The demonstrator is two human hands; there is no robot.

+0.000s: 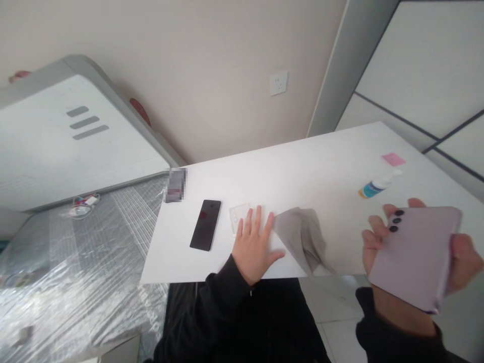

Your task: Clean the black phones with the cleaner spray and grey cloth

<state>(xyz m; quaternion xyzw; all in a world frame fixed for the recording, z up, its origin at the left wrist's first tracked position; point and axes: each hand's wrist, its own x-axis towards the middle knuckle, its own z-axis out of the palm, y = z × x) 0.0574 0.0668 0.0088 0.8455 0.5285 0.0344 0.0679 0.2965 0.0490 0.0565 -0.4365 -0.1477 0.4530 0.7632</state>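
A: Right hand (372, 242), contents?
B: One lilac phone (418, 252): thin smooth slab, rounded corners, three round black lenses in a column; held up at near right, back face showing, fingers and thumb around opposite edges
A: Left hand (252, 247)?
B: Bare, palm down over the white table (340, 161), fingers fanned wide, gripping nothing; black sleeve (223, 290) behind
A: Close to it?
B: One clear case (234, 218), thin, transparent, partly overlapped by the fingertips, contact uncertain; one grey cloth (302, 234), soft, creased, just beside the index finger, reaching the table's near edge
A: Further out?
B: Left of the case, one black phone (205, 225), flat glossy rectangle; beyond, one pixelated item (176, 185) at the corner, details hidden; to the right, one bottle (372, 188), white, blue and orange, standing or lying cannot be told; near it, one pink paper square (394, 159)
A: Surroundings?
B: Plain matt wall (212, 75), white socket (279, 83); at left, a surface (56, 262) under wrinkled, shiny film
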